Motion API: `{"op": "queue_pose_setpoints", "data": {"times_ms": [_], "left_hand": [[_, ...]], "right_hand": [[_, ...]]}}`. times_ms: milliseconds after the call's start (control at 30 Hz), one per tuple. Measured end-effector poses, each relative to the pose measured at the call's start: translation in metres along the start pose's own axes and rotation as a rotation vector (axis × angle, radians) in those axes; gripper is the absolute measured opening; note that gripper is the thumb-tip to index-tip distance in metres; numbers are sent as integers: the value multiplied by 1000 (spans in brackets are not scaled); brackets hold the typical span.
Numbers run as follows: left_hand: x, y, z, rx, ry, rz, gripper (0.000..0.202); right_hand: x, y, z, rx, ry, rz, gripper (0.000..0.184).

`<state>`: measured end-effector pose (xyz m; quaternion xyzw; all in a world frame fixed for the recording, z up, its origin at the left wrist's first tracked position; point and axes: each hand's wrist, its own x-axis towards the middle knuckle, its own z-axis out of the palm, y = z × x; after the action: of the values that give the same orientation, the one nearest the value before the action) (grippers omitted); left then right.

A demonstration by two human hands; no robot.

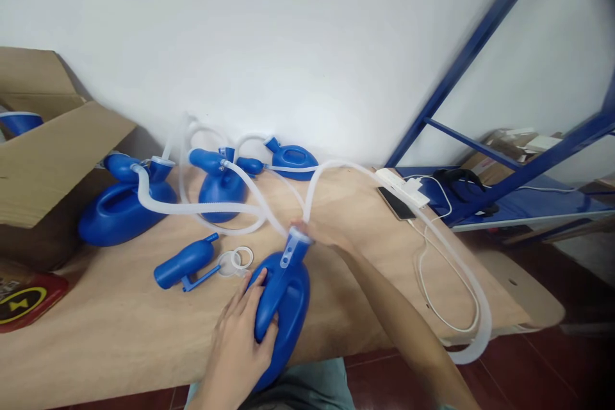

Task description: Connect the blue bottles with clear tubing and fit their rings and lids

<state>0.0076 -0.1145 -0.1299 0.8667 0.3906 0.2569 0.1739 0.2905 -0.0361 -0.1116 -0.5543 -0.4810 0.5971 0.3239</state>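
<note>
A blue plastic urinal bottle [291, 307] stands tilted at the table's front edge, its neck pointing away from me. My left hand [245, 327] is closed round its handle. Behind the neck, my right hand [321, 234] grips the white cap [298, 234]; its fingertips are partly hidden. From that cap a translucent hose [442, 237] rises, arches right and droops over the table edge. Left of the bottle lie a loose blue urinal funnel [187, 261] with a hinged arm, a clear round lid [229, 264] and a white ring [244, 257].
Several similar bottles with hoses, such as one bottle [120, 211], stand along the wall. An open cardboard box [57, 160] and a red package [33, 298] are at left. A phone [396, 204], power strip [403, 187] and white cable lie right, beside a blue metal frame [471, 51].
</note>
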Motion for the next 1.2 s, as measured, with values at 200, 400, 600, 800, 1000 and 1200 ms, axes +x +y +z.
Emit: {"op": "queue_pose_setpoints", "data": {"times_ms": [200,400,600,800,1000,1200], "left_hand": [[0,2,2,-23,67,-7,33],[-4,0,2,-11,79,24,38],[-4,-1,4,-14,71,2,47],[-5,-3,4,16,86,12,52],[-5,-3,4,39,87,3,54],[-4,0,5,53,87,-32,51]], "right_hand": [[-7,-5,2,-84,11,-75,46],[-6,4,10,-103,127,-186,37],[-10,4,15,-97,189,-311,45],[-12,4,18,-89,190,-346,52],[-5,-1,18,-97,157,-302,50],[-3,-26,-1,-227,-15,-112,46]]}}
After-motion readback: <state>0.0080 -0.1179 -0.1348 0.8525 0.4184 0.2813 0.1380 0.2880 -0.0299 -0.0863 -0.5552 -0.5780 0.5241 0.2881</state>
